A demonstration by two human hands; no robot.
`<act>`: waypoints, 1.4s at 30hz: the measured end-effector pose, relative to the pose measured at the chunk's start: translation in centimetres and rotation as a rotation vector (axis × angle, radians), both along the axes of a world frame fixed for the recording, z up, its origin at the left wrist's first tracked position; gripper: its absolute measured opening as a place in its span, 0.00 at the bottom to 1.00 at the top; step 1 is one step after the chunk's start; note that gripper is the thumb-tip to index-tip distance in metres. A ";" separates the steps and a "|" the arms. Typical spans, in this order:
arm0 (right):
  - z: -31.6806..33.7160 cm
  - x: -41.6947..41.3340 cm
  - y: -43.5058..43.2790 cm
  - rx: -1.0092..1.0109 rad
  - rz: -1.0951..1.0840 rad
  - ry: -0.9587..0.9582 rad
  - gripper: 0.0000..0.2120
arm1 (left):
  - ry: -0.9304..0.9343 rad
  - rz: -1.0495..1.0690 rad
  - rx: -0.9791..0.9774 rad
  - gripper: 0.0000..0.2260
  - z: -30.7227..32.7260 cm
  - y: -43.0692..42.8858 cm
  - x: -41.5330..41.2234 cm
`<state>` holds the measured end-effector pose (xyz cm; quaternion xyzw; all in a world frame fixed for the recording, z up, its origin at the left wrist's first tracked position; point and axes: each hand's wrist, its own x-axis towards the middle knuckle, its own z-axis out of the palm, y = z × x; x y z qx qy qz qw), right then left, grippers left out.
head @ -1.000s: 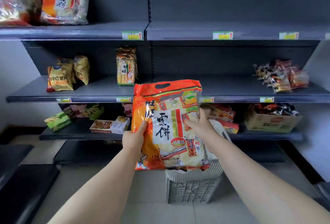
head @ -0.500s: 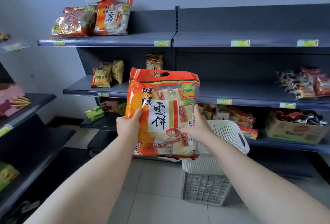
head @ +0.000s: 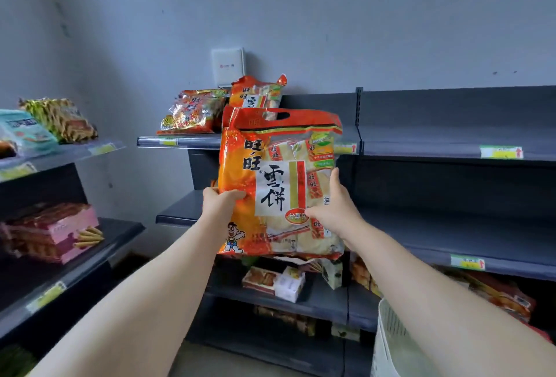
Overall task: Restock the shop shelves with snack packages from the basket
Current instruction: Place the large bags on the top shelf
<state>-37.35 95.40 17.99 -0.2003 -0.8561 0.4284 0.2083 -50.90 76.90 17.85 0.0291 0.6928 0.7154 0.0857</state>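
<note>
I am holding the rice-cracker bag (head: 279, 184) upright in the air, in front of the edge of the top shelf (head: 180, 142) and well above the basket (head: 391, 346). My left grip (head: 221, 205) is curling round the bag's left edge, with the thumb lying on the orange front. My right grip (head: 334, 211) is clamping the right edge, the thumb pressing on the printed label and one finger pointing up along the side. Through the bag's clear window, small wrapped crackers are showing, packed close together.

The basket is standing at my lower right, only part of its white slotted wall showing (I cannot tell what is lying inside it). The top shelf is carrying a matching orange bag (head: 255, 93), which is standing against the wall, and a crinkled red pack (head: 192, 115) just to its left. Below the bag I am holding, a lower shelf (head: 316, 304) is bearing small boxes (head: 272, 282). On the side shelves at my left, a pink box (head: 60, 232) of biscuit sticks is lying flat
</note>
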 end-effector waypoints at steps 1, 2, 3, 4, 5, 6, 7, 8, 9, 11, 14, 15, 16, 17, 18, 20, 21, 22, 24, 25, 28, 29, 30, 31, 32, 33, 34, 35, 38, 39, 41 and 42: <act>0.9 -1.8 -0.3 0.005 0.001 0.021 0.54 | 0.021 -0.006 0.008 0.23 1.0 -0.3 -1.7; 1.9 -3.6 -0.6 0.009 0.003 0.039 0.54 | 0.047 -0.013 0.009 0.23 1.9 -0.5 -3.3; 2.8 -5.3 -0.9 0.013 0.002 0.049 0.53 | 0.079 -0.016 0.006 0.22 2.8 -0.8 -5.0; 3.6 -7.0 -1.1 0.018 -0.001 0.062 0.53 | 0.112 -0.020 -0.002 0.22 3.6 -0.9 -6.5; 4.3 -8.6 -1.2 0.017 -0.004 0.078 0.54 | 0.139 -0.027 -0.008 0.22 4.5 -1.0 -8.0; 5.0 -10.1 -1.4 0.009 -0.008 0.099 0.54 | 0.161 -0.036 -0.009 0.22 5.3 -1.0 -9.3; 5.7 -11.6 -1.4 0.000 -0.009 0.122 0.54 | 0.179 -0.045 -0.002 0.22 6.0 -0.9 -10.7; 6.4 -13.0 -1.3 -0.005 -0.011 0.146 0.54 | 0.197 -0.055 0.004 0.23 6.7 -0.8 -12.0; 7.1 -14.4 -1.2 -0.002 -0.014 0.165 0.54 | 0.217 -0.062 0.009 0.24 7.3 -0.7 -13.2; 8.4 -17.2 -0.7 0.030 -0.021 0.213 0.54 | 0.252 -0.078 0.036 0.26 8.1 -0.2 -15.7; 10.0 -21.4 0.5 0.088 -0.025 0.294 0.54 | 0.289 -0.089 0.097 0.28 8.9 1.2 -19.1; 10.3 -22.7 1.0 0.106 -0.031 0.312 0.54 | 0.295 -0.082 0.109 0.28 9.2 1.7 -20.3; 10.6 -24.1 1.5 0.121 -0.037 0.328 0.53 | 0.307 -0.071 0.115 0.28 9.4 2.3 -21.4; 10.8 -25.5 2.0 0.135 -0.043 0.343 0.53 | 0.325 -0.060 0.120 0.28 9.8 2.9 -22.6; 10.9 -26.9 2.6 0.148 -0.047 0.363 0.52 | 0.345 -0.048 0.123 0.28 10.2 3.4 -23.7; 11.2 -29.9 3.9 0.161 -0.048 0.419 0.52 | 0.387 -0.024 0.124 0.28 11.1 4.7 -26.3; 11.5 -31.4 4.5 0.165 -0.047 0.451 0.52 | 0.406 -0.011 0.121 0.28 11.6 5.3 -27.6; 11.8 -32.9 5.0 0.168 -0.046 0.485 0.52 | 0.425 0.005 0.115 0.29 12.1 6.0 -28.9; 12.5 -35.9 5.9 0.165 -0.043 0.539 0.52 | 0.456 0.034 0.110 0.28 13.2 7.1 -31.5; 12.8 -37.5 6.3 0.162 -0.036 0.557 0.52 | 0.470 0.047 0.109 0.28 13.6 7.5 -32.9; 12.8 -41.7 7.4 0.156 0.018 0.587 0.53 | 0.512 0.083 0.093 0.28 14.3 8.6 -36.7; 12.5 -42.9 7.7 0.152 0.033 0.581 0.53 | 0.517 0.091 0.080 0.27 14.2 8.8 -38.1; 12.1 -44.0 8.0 0.147 0.042 0.566 0.53 | 0.517 0.096 0.064 0.27 14.1 9.0 -39.4; 11.5 -44.9 8.2 0.145 0.043 0.545 0.53 | 0.513 0.100 0.041 0.27 13.8 9.2 -40.7; 10.9 -45.8 8.4 0.146 0.039 0.518 0.53 | 0.507 0.098 0.016 0.28 13.5 9.4 -41.9; 10.3 -46.5 8.5 0.147 0.028 0.484 0.53 | 0.496 0.090 -0.014 0.28 13.0 9.7 -43.1; 9.8 -47.1 8.6 0.161 0.012 0.451 0.53 | 0.480 0.078 -0.040 0.28 12.6 9.9 -44.3; 9.2 -47.7 8.6 0.203 -0.014 0.415 0.53 | 0.452 0.060 -0.059 0.28 12.0 10.2 -45.4; 8.3 -49.6 8.5 0.400 -0.100 0.305 0.55 | 0.388 0.027 -0.100 0.28 10.6 10.9 -48.3; 8.2 -50.1 8.5 0.438 -0.127 0.254 0.55 | 0.394 0.018 -0.127 0.28 10.3 11.1 -49.1; 8.2 -51.0 8.6 0.459 -0.177 0.164 0.53 | 0.423 -0.003 -0.181 0.29 10.1 11.5 -50.3; 8.1 -51.3 8.7 0.455 -0.195 0.139 0.52 | 0.428 -0.017 -0.214 0.30 10.2 11.6 -50.6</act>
